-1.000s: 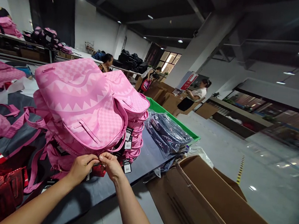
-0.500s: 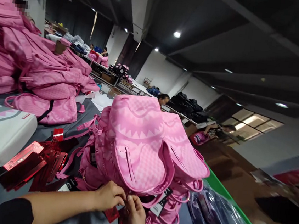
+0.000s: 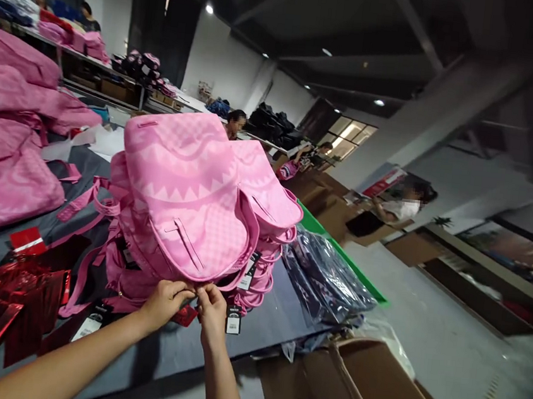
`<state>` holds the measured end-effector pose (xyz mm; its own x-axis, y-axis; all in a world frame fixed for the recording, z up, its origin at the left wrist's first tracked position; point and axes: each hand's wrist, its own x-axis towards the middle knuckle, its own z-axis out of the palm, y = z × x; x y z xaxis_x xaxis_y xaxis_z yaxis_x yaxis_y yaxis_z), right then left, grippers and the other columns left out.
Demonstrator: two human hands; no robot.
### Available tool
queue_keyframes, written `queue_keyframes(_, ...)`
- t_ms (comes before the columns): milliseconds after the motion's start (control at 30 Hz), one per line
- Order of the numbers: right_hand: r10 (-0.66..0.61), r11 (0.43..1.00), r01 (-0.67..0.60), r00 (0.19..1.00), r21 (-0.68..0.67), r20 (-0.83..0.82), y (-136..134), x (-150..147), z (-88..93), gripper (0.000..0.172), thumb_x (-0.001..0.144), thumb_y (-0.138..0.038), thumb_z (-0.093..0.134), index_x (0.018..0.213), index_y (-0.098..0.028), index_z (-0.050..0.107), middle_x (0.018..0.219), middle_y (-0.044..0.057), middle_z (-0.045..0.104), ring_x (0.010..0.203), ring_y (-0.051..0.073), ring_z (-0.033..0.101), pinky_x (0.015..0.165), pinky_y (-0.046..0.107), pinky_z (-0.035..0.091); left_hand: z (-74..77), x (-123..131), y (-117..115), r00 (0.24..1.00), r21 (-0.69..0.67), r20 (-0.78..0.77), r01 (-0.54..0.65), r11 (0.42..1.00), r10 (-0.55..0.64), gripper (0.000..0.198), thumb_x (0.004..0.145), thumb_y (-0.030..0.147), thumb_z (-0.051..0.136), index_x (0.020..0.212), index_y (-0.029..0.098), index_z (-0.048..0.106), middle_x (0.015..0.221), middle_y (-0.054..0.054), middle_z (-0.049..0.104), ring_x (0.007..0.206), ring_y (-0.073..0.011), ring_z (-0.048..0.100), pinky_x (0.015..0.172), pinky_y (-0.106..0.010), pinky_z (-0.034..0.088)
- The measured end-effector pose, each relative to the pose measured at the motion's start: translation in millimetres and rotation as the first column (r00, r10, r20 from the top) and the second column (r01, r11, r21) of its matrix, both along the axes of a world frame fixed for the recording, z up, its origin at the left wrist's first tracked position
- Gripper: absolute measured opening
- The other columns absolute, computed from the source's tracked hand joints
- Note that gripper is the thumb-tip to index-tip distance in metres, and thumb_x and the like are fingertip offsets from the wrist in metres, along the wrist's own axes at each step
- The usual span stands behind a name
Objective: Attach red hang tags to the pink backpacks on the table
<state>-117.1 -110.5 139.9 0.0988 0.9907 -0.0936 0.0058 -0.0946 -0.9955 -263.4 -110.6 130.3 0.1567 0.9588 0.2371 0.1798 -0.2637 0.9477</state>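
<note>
A stack of pink backpacks (image 3: 185, 203) with a shark-teeth pattern lies on the grey table (image 3: 263, 320). My left hand (image 3: 166, 302) and my right hand (image 3: 211, 308) meet at the lower rim of the top backpack, fingers pinched together on a small part there that I cannot make out. Black and white hang tags (image 3: 233, 318) dangle from the bags beside my right hand. A red tag (image 3: 185, 315) lies just under my hands.
Shiny red tags (image 3: 2, 311) are piled at the left front. More pink backpacks (image 3: 11, 134) are heaped at the far left. Dark bags in clear plastic (image 3: 325, 275) lie on the right. An open cardboard box (image 3: 370, 394) stands below. Other people work in the background.
The camera has swung right and back, so the stack now sits left of centre. Both hands have stayed pinched at the top backpack's lower rim.
</note>
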Motion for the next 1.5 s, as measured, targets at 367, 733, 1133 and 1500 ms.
queue_keyframes(367, -0.057, 0.995, 0.062, 0.996, 0.074, -0.062, 1.0, -6.8, 1.0, 0.027, 0.072, -0.042, 0.071, 0.068, -0.018, 0.059, 0.066, -0.002, 0.049, 0.063, 0.012, 0.040, 0.062, 0.025, 0.037, 11.2, -2.6, 2.5, 0.935, -0.132, -0.347, 0.022, 0.991, -0.067, 0.032, 0.092, 0.027, 0.052, 0.114, 0.028, 0.075, 0.111, -0.004, 0.076, 0.103, -0.0250, 0.070, 0.086, -0.031, 0.048)
queue_keyframes(733, -0.049, 0.992, 0.049, 0.999, 0.118, 0.001, 2.3, -3.9, -9.8, 0.024, 0.073, -0.039, 0.066, 0.067, -0.018, 0.057, 0.066, -0.001, 0.053, 0.066, 0.014, 0.045, 0.066, 0.028, 0.038, 17.2, 1.7, 5.3, 0.870, -0.169, -0.483, 0.016, 0.986, -0.097, 0.025, 0.091, 0.018, 0.057, 0.111, 0.020, 0.072, 0.112, -0.007, 0.074, 0.105, -0.0238, 0.067, 0.088, -0.029, 0.045)
queue_keyframes(1133, -0.125, 0.962, 0.083, 0.981, 0.260, 0.150, -3.8, -13.4, -12.3, 0.018, 0.077, -0.033, 0.060, 0.067, -0.019, 0.056, 0.072, 0.001, 0.056, 0.074, 0.018, 0.050, 0.071, 0.030, 0.038, 24.3, 6.1, 3.8, 0.744, -0.180, -0.662, -0.044, 0.983, -0.088, 0.028, 0.095, 0.019, 0.050, 0.115, 0.023, 0.070, 0.116, -0.007, 0.073, 0.109, -0.0234, 0.067, 0.088, -0.028, 0.045)
queue_keyframes(1500, -0.182, 0.951, 0.142, 0.975, 0.275, 0.127, -5.4, -19.3, -9.2, 0.014, 0.077, -0.030, 0.058, 0.067, -0.019, 0.055, 0.073, 0.001, 0.055, 0.074, 0.018, 0.050, 0.071, 0.030, 0.038, 17.5, 2.1, 1.5, 0.846, -0.258, -0.528, -0.084, 0.962, -0.068, 0.025, 0.095, 0.024, 0.050, 0.104, 0.016, 0.071, 0.095, -0.009, 0.076, 0.086, -0.0220, 0.072, 0.074, -0.026, 0.046)
